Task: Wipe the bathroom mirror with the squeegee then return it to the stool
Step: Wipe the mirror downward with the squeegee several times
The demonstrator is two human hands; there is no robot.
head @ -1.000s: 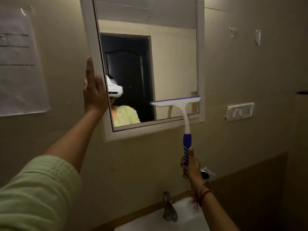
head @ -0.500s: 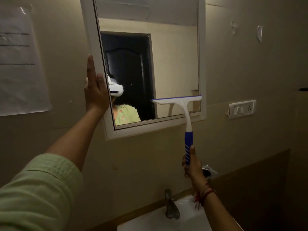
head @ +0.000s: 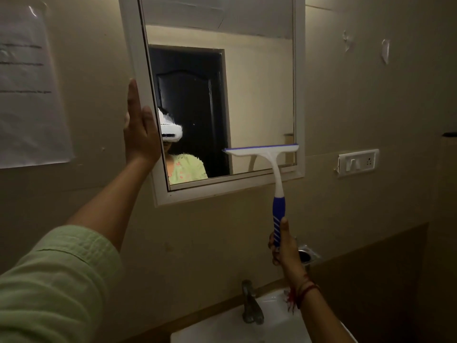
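Note:
A white-framed mirror [head: 259,70] hangs on the beige wall. My right hand [head: 284,246] grips the blue handle of a white squeegee [head: 275,167]. Its blue-edged blade lies level against the glass near the mirror's lower right corner. My left hand [head: 139,129] rests flat on the mirror's left frame edge, fingers straight and pointing up, holding nothing. The stool is out of view.
A white sink [head: 222,328] with a metal tap [head: 251,305] sits below. A metal holder [head: 306,256] is fixed to the wall behind my right hand. A switch plate [head: 358,162] is right of the mirror, a paper notice [head: 29,90] on the left.
The squeegee has stayed low on the glass, its blade shifting only slightly. My left hand stays on the frame.

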